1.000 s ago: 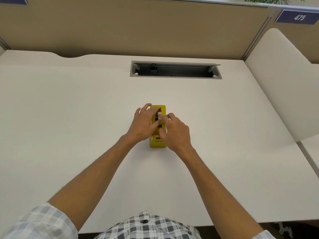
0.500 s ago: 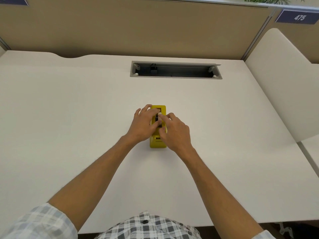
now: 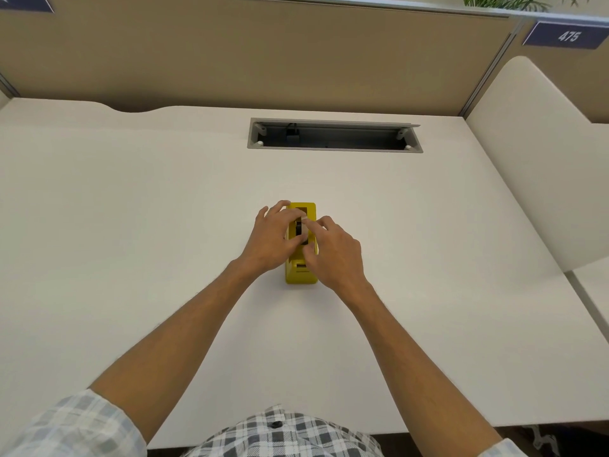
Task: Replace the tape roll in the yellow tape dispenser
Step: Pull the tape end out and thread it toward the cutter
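Both hands are staying almost where they were a second ago on the yellow plastic tape dispenser (image 3: 300,275) mid-desk: the left hand (image 3: 271,240) is gripping its side while the right hand (image 3: 333,250) is pinching the pale tape roll (image 3: 304,229), probably working it in its slot.

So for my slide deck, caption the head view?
Both hands, left hand and right hand, work at the tape dispenser on the desk.

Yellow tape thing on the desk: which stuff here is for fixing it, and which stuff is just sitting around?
For the job:
yellow tape dispenser
tape roll in it
left hand, on the dispenser
right hand, fingers at the roll

Just there:
desk
cable tray
partition
number sign 475
plant
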A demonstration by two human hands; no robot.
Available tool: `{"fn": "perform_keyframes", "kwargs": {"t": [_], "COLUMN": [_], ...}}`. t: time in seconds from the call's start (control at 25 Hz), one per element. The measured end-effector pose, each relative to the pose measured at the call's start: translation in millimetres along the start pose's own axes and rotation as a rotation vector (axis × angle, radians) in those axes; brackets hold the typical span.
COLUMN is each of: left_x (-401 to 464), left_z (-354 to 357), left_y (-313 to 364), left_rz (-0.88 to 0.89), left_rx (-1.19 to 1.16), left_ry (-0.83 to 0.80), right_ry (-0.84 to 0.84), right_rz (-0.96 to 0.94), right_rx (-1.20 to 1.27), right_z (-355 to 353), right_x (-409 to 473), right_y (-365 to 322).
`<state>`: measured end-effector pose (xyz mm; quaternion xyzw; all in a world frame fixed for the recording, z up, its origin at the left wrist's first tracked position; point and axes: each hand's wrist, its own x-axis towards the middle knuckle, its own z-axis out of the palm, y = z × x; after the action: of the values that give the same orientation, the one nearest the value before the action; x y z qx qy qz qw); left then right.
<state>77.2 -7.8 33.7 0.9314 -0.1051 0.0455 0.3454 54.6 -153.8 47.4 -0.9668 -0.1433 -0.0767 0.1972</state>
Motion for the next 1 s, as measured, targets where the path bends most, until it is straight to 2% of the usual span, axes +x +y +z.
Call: {"fn": "perform_keyframes", "kwargs": {"t": [0.16, 1.0], "left_x": [1, -3], "left_z": [-1, 3], "left_y": [1, -2], "left_rz": [0.026, 0.034], "left_rx": [-0.006, -0.066], "left_ry": [0.046, 0.032], "right_ry": [-0.013, -0.018], "right_rz": [0.000, -0.033], "right_rx": [-0.006, -0.096], "right_z": [-1, -9], "right_x": [2, 19], "right_y": [1, 0]}}
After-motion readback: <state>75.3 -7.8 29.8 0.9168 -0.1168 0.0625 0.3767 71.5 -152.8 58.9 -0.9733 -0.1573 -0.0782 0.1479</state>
